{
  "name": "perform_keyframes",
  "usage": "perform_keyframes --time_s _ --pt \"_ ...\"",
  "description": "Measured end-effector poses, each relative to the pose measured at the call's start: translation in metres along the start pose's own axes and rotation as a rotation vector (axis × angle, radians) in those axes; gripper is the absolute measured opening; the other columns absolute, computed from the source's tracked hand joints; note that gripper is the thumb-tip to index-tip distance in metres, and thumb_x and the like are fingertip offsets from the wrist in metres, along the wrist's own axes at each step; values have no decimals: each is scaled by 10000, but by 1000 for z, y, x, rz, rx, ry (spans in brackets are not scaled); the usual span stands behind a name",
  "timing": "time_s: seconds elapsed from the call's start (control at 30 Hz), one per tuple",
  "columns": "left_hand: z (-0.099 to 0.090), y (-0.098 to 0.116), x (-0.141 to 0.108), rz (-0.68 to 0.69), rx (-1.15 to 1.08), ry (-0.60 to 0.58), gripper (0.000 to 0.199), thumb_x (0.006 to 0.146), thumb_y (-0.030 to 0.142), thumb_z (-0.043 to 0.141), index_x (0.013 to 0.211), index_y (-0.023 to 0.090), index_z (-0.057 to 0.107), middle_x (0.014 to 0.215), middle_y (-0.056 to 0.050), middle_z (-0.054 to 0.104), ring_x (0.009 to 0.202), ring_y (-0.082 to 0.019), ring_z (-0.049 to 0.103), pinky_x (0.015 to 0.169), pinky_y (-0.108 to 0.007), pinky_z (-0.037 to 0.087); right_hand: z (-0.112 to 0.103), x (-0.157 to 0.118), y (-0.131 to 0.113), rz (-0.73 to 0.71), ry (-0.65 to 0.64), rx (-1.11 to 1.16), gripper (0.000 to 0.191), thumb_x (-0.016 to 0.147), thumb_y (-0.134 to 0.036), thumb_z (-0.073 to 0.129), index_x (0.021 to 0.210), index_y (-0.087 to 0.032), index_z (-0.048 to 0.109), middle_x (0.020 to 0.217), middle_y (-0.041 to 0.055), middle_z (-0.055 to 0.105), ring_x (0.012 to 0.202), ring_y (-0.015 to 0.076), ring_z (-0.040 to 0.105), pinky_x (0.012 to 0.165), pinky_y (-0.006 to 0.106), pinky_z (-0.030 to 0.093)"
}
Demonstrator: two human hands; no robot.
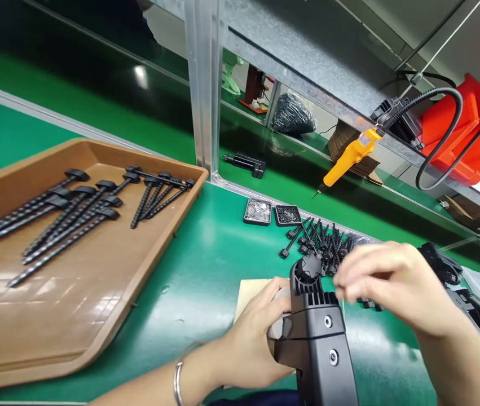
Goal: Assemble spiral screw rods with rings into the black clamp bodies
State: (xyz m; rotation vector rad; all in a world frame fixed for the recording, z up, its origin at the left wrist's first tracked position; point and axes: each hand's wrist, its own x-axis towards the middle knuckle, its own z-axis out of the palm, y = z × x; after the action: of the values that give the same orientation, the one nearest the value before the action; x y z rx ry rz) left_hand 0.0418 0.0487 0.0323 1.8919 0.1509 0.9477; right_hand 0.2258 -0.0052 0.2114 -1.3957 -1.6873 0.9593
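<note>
My left hand (251,338) grips a black plastic housing (322,332) from its left side, holding it over the green bench near the front edge. Two screws show on the housing's top face. My right hand (386,282) hovers just above and right of the housing's ribbed far end, fingers pinched together and blurred; whether it holds something small I cannot tell. A pile of black stakes (320,239) lies on the bench just beyond my right hand.
A brown tray (74,316) with several black stakes sits at left. Two small square dishes of screws (258,211) lie behind the pile. A yellow electric screwdriver (347,160) hangs above. More black parts (476,307) lie at right. A metal post (203,84) rises behind.
</note>
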Motion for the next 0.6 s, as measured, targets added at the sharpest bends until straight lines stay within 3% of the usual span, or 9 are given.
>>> perform_keyframes --time_s 0.07,0.17,0.4,0.6 --pt "-1 2 1 16 -6 6 559 676 56 703 1179 239 544 1101 -71 533 1000 -249 528 829 -382 512 2 -19 -14 -43 -96 -76 121 898 -159 735 841 -258 775 798 -15 717 708 125 667 660 206 533" --pt "-1 3 2 9 -1 9 502 682 54 696 1129 230 553 1087 -68 544 990 -245 523 805 -372 510 8 -25 -17 27 -167 -158 147 955 -187 671 848 -257 744 800 -16 673 710 116 619 670 216 497" --pt "-1 1 0 -11 -25 -10 568 663 17 692 1166 239 549 1147 -60 549 1042 -244 511 857 -379 498 14 -5 -10 258 -129 -119 306 865 -499 751 685 -252 755 759 -1 548 745 154 524 692 273 427" --pt "-2 2 -1 -33 -31 -17 584 683 43 696 1208 248 544 1180 -59 531 1078 -245 511 887 -383 499 20 2 -17 466 -67 -135 261 726 -473 798 596 -258 726 740 -6 507 710 167 471 689 295 389"
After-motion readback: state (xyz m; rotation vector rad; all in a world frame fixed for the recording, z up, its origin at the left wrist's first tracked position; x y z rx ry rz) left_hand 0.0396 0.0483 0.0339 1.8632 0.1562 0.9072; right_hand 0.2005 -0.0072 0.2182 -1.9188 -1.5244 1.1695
